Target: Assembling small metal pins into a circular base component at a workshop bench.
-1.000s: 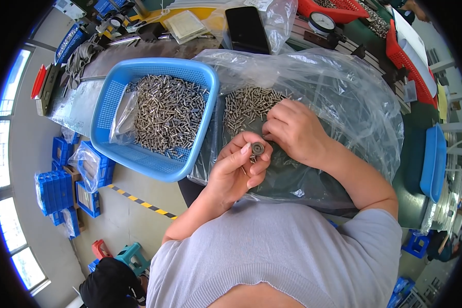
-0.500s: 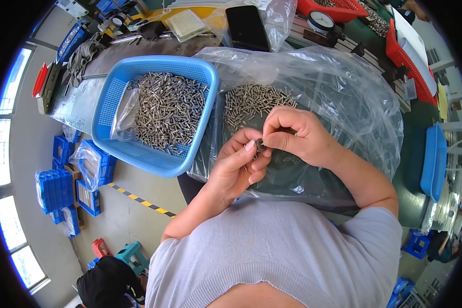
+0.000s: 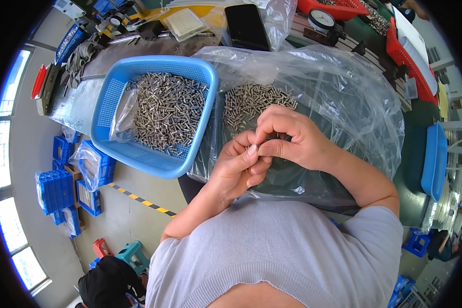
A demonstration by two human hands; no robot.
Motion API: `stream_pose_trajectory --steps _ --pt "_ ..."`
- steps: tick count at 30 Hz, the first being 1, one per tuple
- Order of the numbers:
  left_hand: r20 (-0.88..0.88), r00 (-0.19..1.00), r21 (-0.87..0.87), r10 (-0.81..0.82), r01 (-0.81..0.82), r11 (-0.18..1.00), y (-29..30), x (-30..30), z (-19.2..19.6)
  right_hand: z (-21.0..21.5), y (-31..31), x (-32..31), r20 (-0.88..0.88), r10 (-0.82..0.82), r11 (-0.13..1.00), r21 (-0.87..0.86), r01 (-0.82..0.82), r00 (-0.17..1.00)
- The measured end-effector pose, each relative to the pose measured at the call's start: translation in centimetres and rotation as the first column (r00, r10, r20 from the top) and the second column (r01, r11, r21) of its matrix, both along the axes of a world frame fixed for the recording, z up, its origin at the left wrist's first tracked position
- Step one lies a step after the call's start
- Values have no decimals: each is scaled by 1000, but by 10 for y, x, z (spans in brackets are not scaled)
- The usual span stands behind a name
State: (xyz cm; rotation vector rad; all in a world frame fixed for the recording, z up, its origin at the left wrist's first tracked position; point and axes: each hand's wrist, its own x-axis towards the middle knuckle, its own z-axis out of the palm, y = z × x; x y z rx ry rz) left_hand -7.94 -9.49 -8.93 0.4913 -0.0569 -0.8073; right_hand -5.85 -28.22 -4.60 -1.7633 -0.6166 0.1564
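Note:
My left hand (image 3: 239, 163) is closed, its thumb pressed to the curled fingers. Against those fingertips my right hand (image 3: 292, 137) makes a pinch, thumb and index finger together. The fingertips cover whatever lies between them; half a second ago a small dark, round metal piece showed there, at the left fingers. Just beyond my hands lies a loose pile of small metal pins (image 3: 251, 101) on a clear plastic sheet (image 3: 339, 87). To the left stands a blue plastic basket (image 3: 101, 110), holding a heap of similar metal pins (image 3: 169, 110) and a clear plastic bag (image 3: 124, 115).
A black phone (image 3: 247, 26) lies behind the pile, near a dial gauge (image 3: 321, 19). Red baskets (image 3: 408, 61) stand at the far right, and a blue tray (image 3: 434, 161) is at the right edge. Another person (image 3: 110, 282) is at lower left, by a green stool (image 3: 133, 255).
My right fingertips have shifted slightly left, closing over the left fingertips. The dark round piece seen between them earlier is now hidden.

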Motion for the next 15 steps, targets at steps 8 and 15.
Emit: stream_pose_trajectory --steps 8,15 --pt "-2 1000 15 26 -26 1000 -3 -1 1 0 1 -2 173 -65 997 -16 69 983" --pt "-5 1000 30 22 -22 999 -3 -2 4 0 -1 -3 322 -99 994 -9 108 942"
